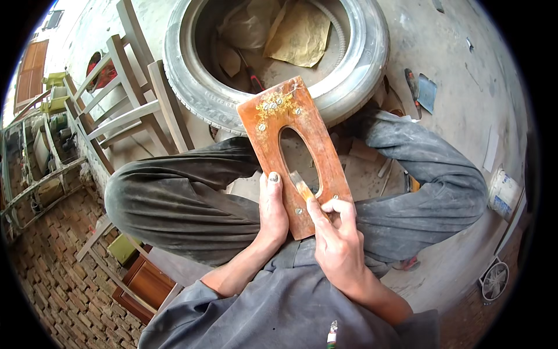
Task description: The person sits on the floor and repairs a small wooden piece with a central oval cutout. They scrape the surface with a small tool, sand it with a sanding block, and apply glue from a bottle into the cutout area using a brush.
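Observation:
A reddish-brown wooden board (334,160) with a long oval hole is held tilted above my lap. Several screw heads and a worn yellow floral pattern show on its face. My left hand (273,212) grips the board's lower left edge, thumb on top and the other fingers hidden beneath. My right hand (340,241) is closed on a small flat strip (301,187), amber with a greyish tip, its index finger pressed along it. The strip's tip lies at the hole's lower left rim; whether it is a blade or folded abrasive I cannot tell.
Ahead of my crossed legs lies a grey tire (197,87), with brown sandpaper (299,35) and a screwdriver (254,79) inside. Wooden frames (125,87) stand at left. Pliers (412,90) and a blue sheet (426,93) lie right; a white bucket (504,192) stands farther right.

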Demonstrator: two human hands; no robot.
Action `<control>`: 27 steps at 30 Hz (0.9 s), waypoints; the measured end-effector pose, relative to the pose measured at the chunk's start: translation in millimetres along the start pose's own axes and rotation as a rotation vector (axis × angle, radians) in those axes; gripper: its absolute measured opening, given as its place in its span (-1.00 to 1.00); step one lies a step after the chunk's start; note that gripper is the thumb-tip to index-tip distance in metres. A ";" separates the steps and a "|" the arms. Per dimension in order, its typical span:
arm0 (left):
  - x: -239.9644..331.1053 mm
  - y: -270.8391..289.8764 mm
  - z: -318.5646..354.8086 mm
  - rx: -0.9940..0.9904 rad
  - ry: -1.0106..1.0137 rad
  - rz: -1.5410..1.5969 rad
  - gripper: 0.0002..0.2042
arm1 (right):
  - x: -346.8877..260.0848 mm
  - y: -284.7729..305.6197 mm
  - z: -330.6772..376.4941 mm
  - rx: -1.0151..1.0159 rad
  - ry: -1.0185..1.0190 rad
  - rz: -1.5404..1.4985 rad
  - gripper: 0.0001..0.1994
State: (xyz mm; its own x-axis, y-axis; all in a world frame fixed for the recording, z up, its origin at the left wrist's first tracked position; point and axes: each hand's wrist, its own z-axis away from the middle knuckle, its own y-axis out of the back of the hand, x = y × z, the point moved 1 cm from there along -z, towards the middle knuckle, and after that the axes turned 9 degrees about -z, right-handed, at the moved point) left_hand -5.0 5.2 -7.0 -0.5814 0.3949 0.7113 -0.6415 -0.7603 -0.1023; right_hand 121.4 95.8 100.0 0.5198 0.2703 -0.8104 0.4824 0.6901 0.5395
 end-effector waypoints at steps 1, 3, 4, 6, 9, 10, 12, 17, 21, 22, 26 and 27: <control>5.3 -1.5 0.7 0.000 0.008 0.001 -0.47 | 1.2 -2.3 -6.0 0.015 0.028 0.011 -0.36; 10.3 -6.1 -30.2 -0.032 -0.083 0.035 -0.48 | 14.0 -7.4 -26.2 0.083 0.132 0.036 -0.36; 7.4 -5.1 -28.8 -0.037 -0.075 0.056 -0.49 | 11.6 -4.8 -21.6 0.071 0.120 0.028 -0.37; 5.6 -6.3 -25.2 -0.017 -0.080 0.056 -0.50 | 9.8 -2.3 -9.5 0.051 0.086 0.033 -0.40; 8.8 -7.8 -22.7 0.015 -0.082 0.050 -0.51 | 8.9 -3.6 -13.8 0.039 0.068 0.022 -0.41; 6.9 -6.7 -22.1 0.016 -0.076 0.038 -0.51 | 8.6 -3.5 -14.4 0.037 0.064 0.018 -0.41; 2.6 -3.5 -20.6 0.018 -0.063 0.013 -0.52 | 8.2 -2.1 -11.3 0.039 0.071 0.027 -0.42; 10.4 -7.3 -12.1 0.012 -0.034 0.013 -0.53 | 8.6 -3.9 -9.8 0.055 0.086 0.009 -0.42; 7.9 -6.2 -9.6 0.024 -0.032 0.027 -0.52 | 1.7 0.9 -7.6 0.036 0.077 0.028 -0.42; 5.8 -5.3 -9.3 0.024 -0.032 0.022 -0.52 | 1.8 2.2 -5.6 0.028 0.077 0.033 -0.43; 4.0 -4.5 -5.9 0.020 -0.027 0.005 -0.52 | 1.2 -0.8 -12.5 0.031 0.083 0.060 -0.44; 4.7 -5.3 -4.7 0.021 -0.023 0.010 -0.51 | -0.1 1.1 -9.5 0.018 0.064 0.039 -0.43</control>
State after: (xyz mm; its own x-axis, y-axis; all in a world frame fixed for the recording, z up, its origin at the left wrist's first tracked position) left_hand -6.7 13.5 -6.4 -0.5759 0.3757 0.7261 -0.6251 -0.7747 -0.0950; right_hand 115.1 102.9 98.5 0.4930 0.3394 -0.8011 0.4752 0.6663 0.5747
